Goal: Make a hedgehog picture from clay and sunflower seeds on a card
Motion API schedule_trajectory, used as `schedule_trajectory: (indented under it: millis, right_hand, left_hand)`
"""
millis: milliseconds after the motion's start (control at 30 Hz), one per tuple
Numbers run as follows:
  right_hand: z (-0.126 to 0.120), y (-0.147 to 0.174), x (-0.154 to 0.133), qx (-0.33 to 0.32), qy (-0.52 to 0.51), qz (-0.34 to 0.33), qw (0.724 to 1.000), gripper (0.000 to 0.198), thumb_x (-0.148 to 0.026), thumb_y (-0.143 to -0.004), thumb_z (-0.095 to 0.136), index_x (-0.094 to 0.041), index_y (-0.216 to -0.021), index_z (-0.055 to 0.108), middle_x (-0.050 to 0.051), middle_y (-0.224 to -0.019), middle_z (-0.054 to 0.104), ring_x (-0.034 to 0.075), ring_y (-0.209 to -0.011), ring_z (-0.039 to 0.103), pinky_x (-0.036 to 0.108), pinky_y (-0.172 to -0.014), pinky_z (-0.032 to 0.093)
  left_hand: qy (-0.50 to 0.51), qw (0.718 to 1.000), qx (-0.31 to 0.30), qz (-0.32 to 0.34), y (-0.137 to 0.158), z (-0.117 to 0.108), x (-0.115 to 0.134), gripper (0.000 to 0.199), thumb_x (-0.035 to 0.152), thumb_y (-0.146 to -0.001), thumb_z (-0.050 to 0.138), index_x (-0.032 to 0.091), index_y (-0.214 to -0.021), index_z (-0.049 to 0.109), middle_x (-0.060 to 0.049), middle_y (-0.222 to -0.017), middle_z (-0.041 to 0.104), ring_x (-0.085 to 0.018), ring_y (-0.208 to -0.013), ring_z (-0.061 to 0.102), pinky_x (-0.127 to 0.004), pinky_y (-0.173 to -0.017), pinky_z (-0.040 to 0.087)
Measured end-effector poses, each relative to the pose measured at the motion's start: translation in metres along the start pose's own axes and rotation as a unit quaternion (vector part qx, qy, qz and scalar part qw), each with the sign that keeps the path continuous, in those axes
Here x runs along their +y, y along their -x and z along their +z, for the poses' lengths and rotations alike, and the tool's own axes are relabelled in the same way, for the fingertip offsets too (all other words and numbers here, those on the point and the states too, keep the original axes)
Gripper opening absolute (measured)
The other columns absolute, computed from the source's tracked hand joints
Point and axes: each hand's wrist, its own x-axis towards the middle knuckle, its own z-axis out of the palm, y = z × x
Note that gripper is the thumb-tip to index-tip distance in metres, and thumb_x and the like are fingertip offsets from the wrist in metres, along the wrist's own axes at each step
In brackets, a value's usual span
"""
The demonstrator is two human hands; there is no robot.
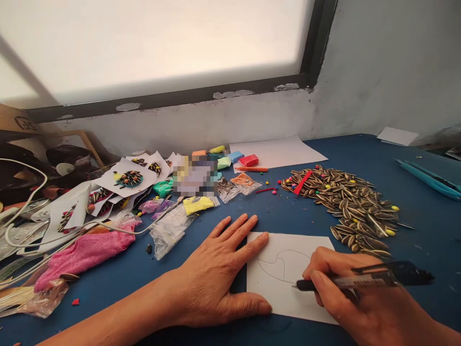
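A small white card (284,293) lies on the blue table (425,221) near the front edge, with a thin curved line drawn on it. My left hand (219,274) lies flat with fingers spread, pressing the card's left edge. My right hand (360,298) grips a black pen (374,278), its tip touching the card at the end of the drawn line.
A heap of striped sunflower seeds (349,206) with small coloured beads lies behind the card. Clay blocks (248,160), a white sheet (277,151), plastic bags (169,230), seed-decorated cards (129,179), a pink cloth (86,252) and white cables (21,202) crowd the left. A teal tool (428,179) lies far right.
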Motion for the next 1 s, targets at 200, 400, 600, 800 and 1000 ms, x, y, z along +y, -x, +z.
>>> schedule_trajectory:
  millis: [200, 400, 600, 800, 1000]
  right_hand:
    - [0.0003, -0.0029, -0.0027, 0.012, -0.007, 0.0, 1.0, 0.028, -0.014, -0.096, 0.043, -0.022, -0.069, 0.049, -0.008, -0.056, 0.054, 0.005, -0.044, 0.052, 0.017, -0.044, 0.039]
    - [0.003, -0.0023, -0.0005, 0.029, 0.017, 0.0, 0.999, 0.029, -0.014, -0.095, 0.045, -0.022, -0.068, 0.051, -0.008, -0.055, 0.053, 0.004, -0.044, 0.05, 0.016, -0.045, 0.038]
    - [0.0024, -0.0024, -0.0018, 0.038, 0.025, 0.011, 0.999, 0.03, -0.015, -0.095, 0.045, -0.022, -0.066, 0.05, -0.008, -0.054, 0.049, 0.006, -0.043, 0.048, 0.018, -0.044, 0.036]
    - [0.0045, 0.0016, -0.0022, 0.012, -0.003, 0.046, 0.999, 0.03, -0.018, -0.098, 0.043, -0.022, -0.069, 0.05, -0.007, -0.056, 0.052, 0.008, -0.046, 0.05, 0.022, -0.047, 0.037]
    - [0.0043, 0.0027, -0.0007, 0.003, -0.004, 0.046, 0.999, 0.029, -0.018, -0.098, 0.044, -0.023, -0.07, 0.05, -0.007, -0.056, 0.052, 0.008, -0.046, 0.048, 0.022, -0.047, 0.035]
  left_hand:
    - [0.002, 1.0, -0.003, -0.004, 0.0002, -0.0012, 0.0008, 0.095, 0.075, -0.087, 0.057, 0.029, -0.162, 0.019, -0.007, -0.169, 0.001, -0.036, -0.156, 0.004, -0.059, -0.126, 0.004]
    - [0.001, 1.0, -0.009, -0.008, 0.0002, -0.0017, 0.0021, 0.095, 0.076, -0.087, 0.056, 0.029, -0.162, 0.021, -0.008, -0.169, 0.002, -0.036, -0.156, 0.004, -0.06, -0.126, 0.004]
    - [-0.001, 1.0, -0.007, -0.002, -0.002, -0.0022, 0.0011, 0.095, 0.074, -0.088, 0.056, 0.028, -0.162, 0.02, -0.009, -0.168, 0.002, -0.035, -0.156, 0.004, -0.059, -0.126, 0.004]
    - [0.005, 1.0, -0.001, 0.004, -0.0005, -0.0018, 0.0011, 0.095, 0.074, -0.087, 0.058, 0.028, -0.162, 0.022, -0.009, -0.168, 0.004, -0.036, -0.156, 0.007, -0.059, -0.126, 0.005]
    - [0.007, 1.0, 0.009, 0.008, -0.0002, -0.0007, 0.0005, 0.094, 0.073, -0.087, 0.06, 0.029, -0.162, 0.023, -0.009, -0.169, 0.005, -0.036, -0.156, 0.008, -0.058, -0.126, 0.005]
